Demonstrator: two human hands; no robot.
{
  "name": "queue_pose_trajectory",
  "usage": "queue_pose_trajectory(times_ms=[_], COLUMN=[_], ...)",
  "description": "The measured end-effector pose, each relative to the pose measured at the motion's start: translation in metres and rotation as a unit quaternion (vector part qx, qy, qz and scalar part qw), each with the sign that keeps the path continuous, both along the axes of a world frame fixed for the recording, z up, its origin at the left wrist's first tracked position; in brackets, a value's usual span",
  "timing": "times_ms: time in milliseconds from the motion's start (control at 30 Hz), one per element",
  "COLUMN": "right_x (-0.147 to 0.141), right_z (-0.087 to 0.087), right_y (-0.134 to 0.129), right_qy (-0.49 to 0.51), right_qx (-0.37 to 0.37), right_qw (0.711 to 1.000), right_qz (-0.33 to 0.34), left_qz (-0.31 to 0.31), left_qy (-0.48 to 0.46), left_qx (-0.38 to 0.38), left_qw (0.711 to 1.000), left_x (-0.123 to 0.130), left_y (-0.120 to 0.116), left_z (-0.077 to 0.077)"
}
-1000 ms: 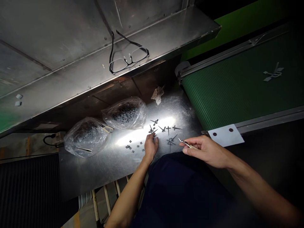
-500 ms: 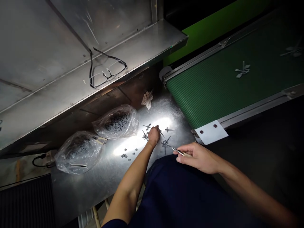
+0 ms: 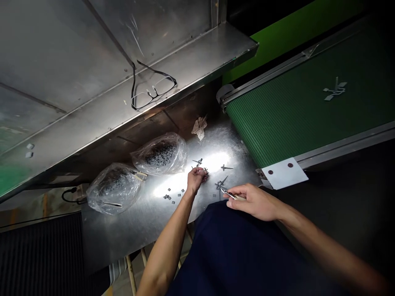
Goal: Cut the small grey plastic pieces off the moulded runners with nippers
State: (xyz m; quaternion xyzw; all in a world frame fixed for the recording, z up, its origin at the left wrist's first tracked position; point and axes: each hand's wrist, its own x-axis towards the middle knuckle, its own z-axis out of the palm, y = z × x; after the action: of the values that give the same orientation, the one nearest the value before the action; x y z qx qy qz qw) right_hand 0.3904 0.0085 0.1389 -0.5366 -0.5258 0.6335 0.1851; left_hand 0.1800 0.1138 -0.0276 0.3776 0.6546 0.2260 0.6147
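My left hand point(image 3: 196, 179) is above the metal table, fingertips pinched on a small dark grey plastic sprue point(image 3: 205, 172), partly hidden by the fingers. My right hand point(image 3: 257, 202) grips nippers point(image 3: 233, 196) with pale handles, their tips pointing left. Just beyond those tips lie branched grey sprues point(image 3: 221, 183), and a single sprue point(image 3: 227, 167) rests farther back. More grey sprues point(image 3: 198, 162) lie behind my left hand. Loose small grey squares point(image 3: 167, 197) are scattered to its left.
Two clear plastic bags hold grey pieces: the far bag point(image 3: 160, 155) and the near bag point(image 3: 112, 189), with another pair of pliers point(image 3: 140, 176) by it. Glasses point(image 3: 154, 92) lie on the metal ledge point(image 3: 212, 49). A green conveyor belt point(image 3: 277, 115) carries a branched grey piece point(image 3: 335, 89). Crumpled tissue point(image 3: 199, 126) is at the back.
My left hand has turned and lifted from the sprues with one pinched in its fingers. My right hand stays nearly still with the nippers. The whole view has shifted, so the surroundings appear farther right.
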Motion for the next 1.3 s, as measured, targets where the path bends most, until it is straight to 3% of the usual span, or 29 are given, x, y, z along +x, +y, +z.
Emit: queue_pose_trajectory(times_ms=[133,300,433,533,700,867,1100,1300], right_x=[-0.003,-0.014,-0.023,-0.026,-0.026,-0.024,-0.025,-0.024], right_z=[0.003,0.010,0.020,0.029,0.045,0.052,0.046,0.053], right_y=[0.003,0.006,0.007,0.008,0.006,0.005,0.005,0.003], right_qy=[0.001,0.011,0.019,0.023,0.041,0.071,0.069,0.052], right_qx=[0.008,0.026,0.041,0.056,0.053,0.048,0.066,0.086], right_qw=[1.000,1.000,0.999,0.998,0.997,0.996,0.994,0.993], right_qz=[0.003,0.006,0.010,0.020,0.030,0.022,0.048,0.054], left_qz=[0.055,0.106,0.122,0.112,0.097,0.078,0.094,0.105], left_qy=[-0.048,-0.138,-0.194,-0.207,-0.200,-0.107,-0.097,-0.092], left_qx=[0.014,0.016,0.026,0.044,0.077,0.135,0.117,0.117], left_qw=[0.997,0.985,0.973,0.971,0.972,0.982,0.984,0.983], left_x=[-0.012,-0.020,-0.020,-0.019,-0.017,-0.014,-0.010,-0.008], left_y=[-0.019,-0.045,-0.065,-0.077,-0.089,-0.095,-0.101,-0.105], left_z=[0.033,0.087,0.130,0.152,0.169,0.184,0.205,0.212])
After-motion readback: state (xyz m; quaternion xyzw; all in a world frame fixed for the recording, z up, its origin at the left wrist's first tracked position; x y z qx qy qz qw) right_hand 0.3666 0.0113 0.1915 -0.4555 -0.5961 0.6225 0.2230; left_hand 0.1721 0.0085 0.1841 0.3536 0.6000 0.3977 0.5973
